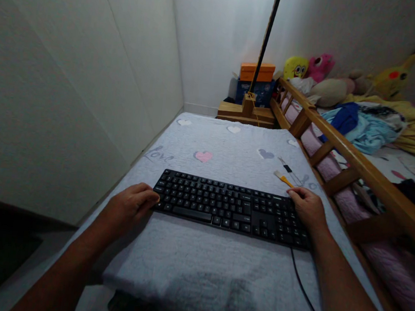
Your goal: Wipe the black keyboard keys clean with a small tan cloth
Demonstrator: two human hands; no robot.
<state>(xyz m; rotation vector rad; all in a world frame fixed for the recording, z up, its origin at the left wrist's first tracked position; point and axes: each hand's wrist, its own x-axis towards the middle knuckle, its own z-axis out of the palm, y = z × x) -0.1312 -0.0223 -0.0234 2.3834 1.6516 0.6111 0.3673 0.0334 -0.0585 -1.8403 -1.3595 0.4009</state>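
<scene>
A black full-size keyboard (206,199) lies across the pale cloth in front of me, its number pad to the right. My left hand (133,202) grips its left end, thumb and fingers pinched on the corner. At the far right corner, my right hand (308,209) is closed around the keyboard's edge. Just beyond those right fingers lies a small brush (283,178) with a yellow handle and pale bristles; its handle end reaches close to my fingertips. Behind it rests a thin metal tool (289,168) with a black middle piece. A black cable (301,282) runs from under the keyboard towards me.
The table cloth (230,145) has heart prints. A wooden bed rail (357,155) runs along the right, with clothes and plush toys (320,67) behind it. A pole (264,43) on a wooden base and an orange box (256,72) stand at the back. White cabinet doors (91,66) line the left.
</scene>
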